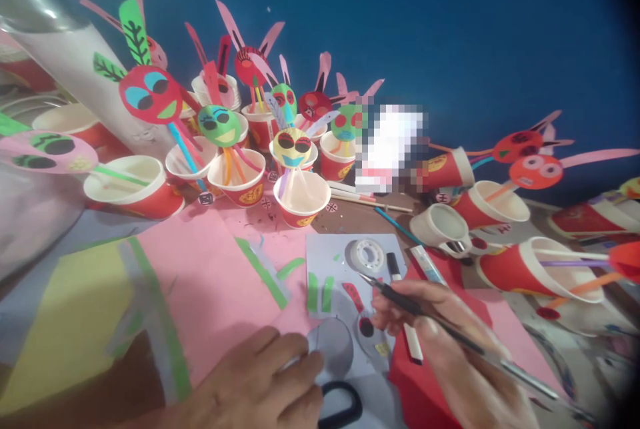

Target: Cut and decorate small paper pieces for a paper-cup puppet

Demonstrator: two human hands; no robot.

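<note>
My right hand (450, 342) is closed on a dark pen-like tool (425, 312), its pointed tip up and to the left, over a pale sheet (320, 252). On that sheet lie a tape roll (369, 256), two green strips (320, 292) and small red and black paper pieces. My left hand (265, 376) rests at the bottom centre, fingers bent, beside a grey-blue paper circle (331, 347). Whether anything is under its fingers is hidden. A black scissors handle (341, 405) shows just right of it.
Paper cups (303, 199) with coloured paper faces on sticks stand along the back. More cups (540, 269) lie tipped at the right, near a white mug (440, 229). Pink paper (195, 282) and yellow paper (75, 316) spread at the left; red paper (420, 389) lies under my right hand.
</note>
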